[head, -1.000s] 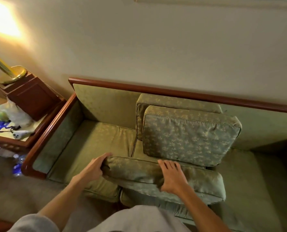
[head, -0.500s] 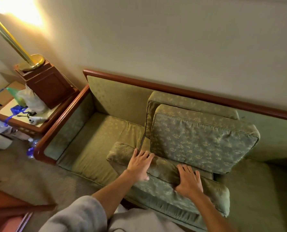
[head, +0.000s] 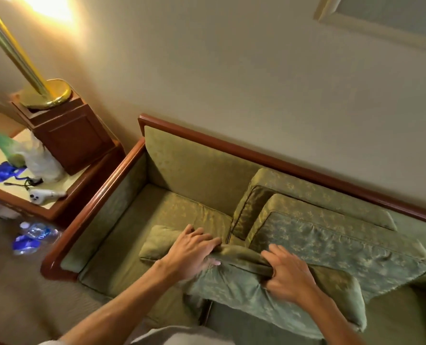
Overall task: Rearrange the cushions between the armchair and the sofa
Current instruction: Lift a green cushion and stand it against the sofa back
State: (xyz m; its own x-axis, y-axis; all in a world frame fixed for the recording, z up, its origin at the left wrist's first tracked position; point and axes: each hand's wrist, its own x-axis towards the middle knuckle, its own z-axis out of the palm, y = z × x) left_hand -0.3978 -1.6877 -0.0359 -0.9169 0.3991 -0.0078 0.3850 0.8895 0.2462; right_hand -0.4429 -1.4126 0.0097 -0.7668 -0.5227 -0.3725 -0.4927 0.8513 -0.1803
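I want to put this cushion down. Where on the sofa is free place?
The left seat is bare, between the wooden armrest and the two upright cushions. The middle is crowded: both hands, left and right, grip the front cushion there.

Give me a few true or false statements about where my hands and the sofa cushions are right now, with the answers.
1. Both hands are on the front cushion. True: the left hand and right hand both grip its top edge.
2. Two cushions lean upright against the sofa backrest. True: the patterned cushion stands in front of the rear cushion.
3. The sofa's left seat is stacked with cushions. False: only the front cushion's left end lies on it.
4. A water bottle stands on the side table. False: the water bottle lies on the carpet.
5. The lamp is off. False: it glows at upper left.
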